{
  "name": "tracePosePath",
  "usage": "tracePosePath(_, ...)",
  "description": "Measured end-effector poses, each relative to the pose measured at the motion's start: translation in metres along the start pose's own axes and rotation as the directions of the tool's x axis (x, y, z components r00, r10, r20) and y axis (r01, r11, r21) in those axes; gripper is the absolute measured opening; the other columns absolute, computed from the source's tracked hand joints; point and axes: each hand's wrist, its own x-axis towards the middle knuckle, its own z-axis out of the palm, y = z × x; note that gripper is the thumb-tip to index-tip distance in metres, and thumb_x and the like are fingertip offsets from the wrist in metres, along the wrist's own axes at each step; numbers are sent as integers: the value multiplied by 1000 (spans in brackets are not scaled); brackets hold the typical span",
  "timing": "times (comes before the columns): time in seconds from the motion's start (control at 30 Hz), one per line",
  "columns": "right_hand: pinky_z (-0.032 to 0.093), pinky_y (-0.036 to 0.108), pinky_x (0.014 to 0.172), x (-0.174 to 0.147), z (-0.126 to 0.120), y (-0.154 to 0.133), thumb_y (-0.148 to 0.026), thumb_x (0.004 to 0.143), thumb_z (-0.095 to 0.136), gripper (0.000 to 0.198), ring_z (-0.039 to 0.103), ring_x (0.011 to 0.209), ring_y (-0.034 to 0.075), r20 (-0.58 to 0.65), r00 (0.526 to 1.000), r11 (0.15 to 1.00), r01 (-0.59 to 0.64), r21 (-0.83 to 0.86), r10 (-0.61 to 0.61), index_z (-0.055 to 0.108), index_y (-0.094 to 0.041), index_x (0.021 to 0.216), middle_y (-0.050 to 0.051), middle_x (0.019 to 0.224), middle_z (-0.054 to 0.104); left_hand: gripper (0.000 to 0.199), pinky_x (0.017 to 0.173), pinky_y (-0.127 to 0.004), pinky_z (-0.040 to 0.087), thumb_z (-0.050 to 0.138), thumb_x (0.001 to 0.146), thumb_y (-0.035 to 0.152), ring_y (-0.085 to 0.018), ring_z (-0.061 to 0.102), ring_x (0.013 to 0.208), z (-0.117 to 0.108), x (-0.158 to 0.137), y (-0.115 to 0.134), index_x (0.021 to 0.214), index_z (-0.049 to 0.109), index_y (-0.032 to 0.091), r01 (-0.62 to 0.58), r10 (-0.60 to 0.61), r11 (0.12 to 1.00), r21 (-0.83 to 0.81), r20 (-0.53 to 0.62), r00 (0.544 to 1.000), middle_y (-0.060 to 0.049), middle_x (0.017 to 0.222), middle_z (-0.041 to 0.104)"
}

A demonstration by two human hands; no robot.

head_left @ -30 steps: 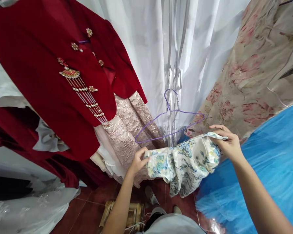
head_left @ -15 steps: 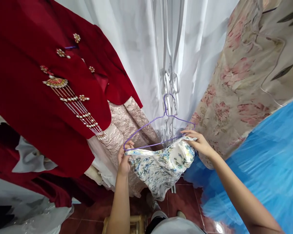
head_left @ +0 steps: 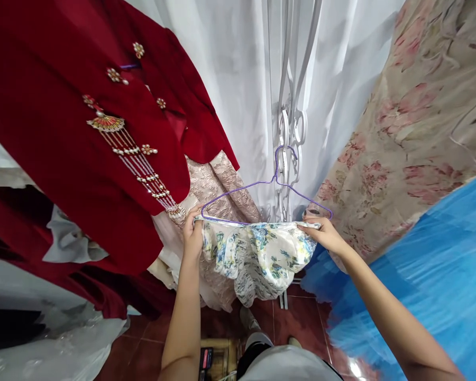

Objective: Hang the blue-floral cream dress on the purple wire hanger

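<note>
Left grip [head_left: 193, 234], right grip [head_left: 326, 235], held garment [head_left: 266, 254] now leveller

From my end of the feed, I can read no text, label, brand, number or sign; the small dark item with a reddish patch [head_left: 206, 359], bottom centre of the frame, shows too small for me to make out any lettering.

This looks like a dress shop or clothes storeroom; a beaded red jacket [head_left: 103, 174], a blue tulle garment [head_left: 428, 275] and flower-printed cloth [head_left: 396, 159] crowd both sides. A purple hanger [head_left: 275, 179] shows before a white curtain [head_left: 238, 79]; red tiles [head_left: 297, 317] lie underfoot.
</note>
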Motion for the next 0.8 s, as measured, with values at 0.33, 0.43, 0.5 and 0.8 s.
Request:
tracePosePath(0.33,37,29,60,2,-1,0,-57,89,64,51,47,68,17,4,1000,1000,-24,-2,24,48,-20,57,1,69,47,15,72,-26,47,63,80,29,-17,60,79,21,4,5,70,58,19,-154,110,959,-239,-189,976,-4,92,69)
tracePosePath(0.43,39,30,63,2,0,5,-57,90,62,49,49,72,19,-37,999,1000,-22,-4,22,50,-21,59,3,73,50,24,65,-27,44,61,76,32,-15,55,69,10,-5,16,59,54,17,-148,122,927,-344,-95,988,-6,92,69)
tracePosePath(0.5,39,30,64,3,1,7,-55,90,62,49,49,72,19,-33,999,1000,-12,-4,12,49,-20,58,3,73,51,27,61,-28,43,61,74,32,-13,49,61,2,-9,23,54,52,16,-118,122,912,-394,-14,992,-7,94,69)
tracePosePath(0.8,34,30,63,0,0,0,-51,93,59,49,44,64,15,58,998,1000,-27,11,27,44,-20,59,-1,70,45,13,76,-27,49,66,81,29,-20,64,92,8,21,5,73,61,20,38,-38,977,-210,7,999,-7,103,72)
